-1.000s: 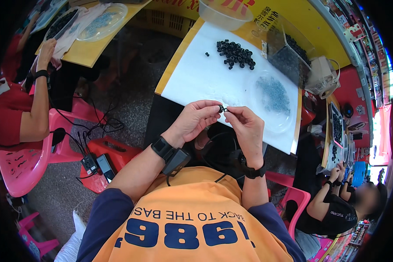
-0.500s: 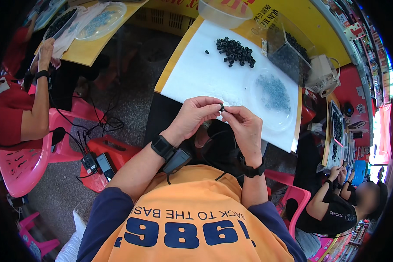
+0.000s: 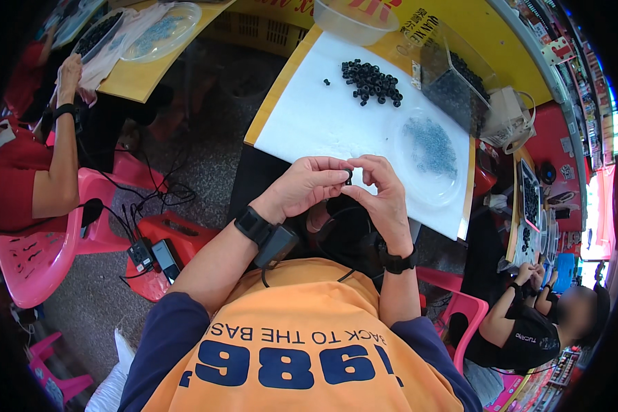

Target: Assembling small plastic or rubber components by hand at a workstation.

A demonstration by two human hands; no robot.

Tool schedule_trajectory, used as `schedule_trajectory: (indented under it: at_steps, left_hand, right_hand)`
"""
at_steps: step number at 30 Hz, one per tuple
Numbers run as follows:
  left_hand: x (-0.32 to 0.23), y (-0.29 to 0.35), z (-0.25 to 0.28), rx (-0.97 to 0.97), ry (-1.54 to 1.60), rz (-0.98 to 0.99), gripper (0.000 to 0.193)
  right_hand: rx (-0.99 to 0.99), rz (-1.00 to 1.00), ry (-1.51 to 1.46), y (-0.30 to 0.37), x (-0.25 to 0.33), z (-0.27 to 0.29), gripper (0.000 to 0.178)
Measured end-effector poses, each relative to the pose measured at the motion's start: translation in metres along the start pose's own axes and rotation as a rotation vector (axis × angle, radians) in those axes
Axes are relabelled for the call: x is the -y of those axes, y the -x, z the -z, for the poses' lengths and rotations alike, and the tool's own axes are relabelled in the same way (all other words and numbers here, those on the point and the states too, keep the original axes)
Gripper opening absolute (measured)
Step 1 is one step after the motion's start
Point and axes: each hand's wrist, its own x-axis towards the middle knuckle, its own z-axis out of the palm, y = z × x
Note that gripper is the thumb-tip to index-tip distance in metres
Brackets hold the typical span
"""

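Over the table's near edge, my left hand (image 3: 302, 187) pinches a small black ring-like part (image 3: 349, 177) between thumb and fingers. My right hand (image 3: 388, 202) meets it from the other side, index finger arched over the part and thumb tip beneath it. The fingers partly cover the part. Farther off on the white sheet (image 3: 288, 117), a heap of similar black parts (image 3: 374, 82) lies with one loose part (image 3: 327, 82) to its left. A clear round plate (image 3: 399, 180) beyond my right hand holds many tiny pale-blue pieces.
A clear bin (image 3: 453, 89) with black parts and a clear tub (image 3: 353, 24) stand at the far side. A pink chair (image 3: 110, 199) and a red stool (image 3: 144, 278) with cables are on my left. People (image 3: 51, 178) work at neighbouring tables on both sides.
My right index finger has lifted and arched over the black part, opening a gap between finger and thumb. The part sits slightly lower. The heap and the plate stay as they were.
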Motion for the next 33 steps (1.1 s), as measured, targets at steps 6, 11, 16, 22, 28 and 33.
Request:
schedule_trajectory:
  at_steps: [6, 11, 16, 22, 28, 33]
  left_hand:
    - [0.007, -0.004, 0.019, 0.055, 0.0, 0.148, 0.019]
    - [0.01, -0.003, 0.016, 0.059, 0.017, 0.156, 0.017]
    - [0.008, -0.002, 0.006, -0.027, -0.108, 0.12, 0.016]
    - [0.005, 0.003, -0.005, -0.062, -0.101, 0.117, 0.013]
    - [0.006, -0.001, -0.007, -0.031, -0.318, -0.059, 0.038]
    - [0.016, 0.002, -0.028, 0.1, -0.567, -0.277, 0.095]
  right_hand:
    - [0.043, 0.129, 0.067, 0.0, -0.002, 0.001, 0.037]
    - [-0.014, 0.196, 0.174, 0.003, 0.001, 0.0, 0.033]
    - [-0.08, 0.273, 0.185, 0.004, -0.011, -0.003, 0.033]
    - [-0.062, 0.212, -0.008, 0.005, -0.012, -0.002, 0.03]
    - [-0.025, -0.018, -0.551, 0.013, -0.018, 0.005, 0.024]
    - [0.027, -0.071, -0.659, 0.018, -0.014, -0.001, 0.029]
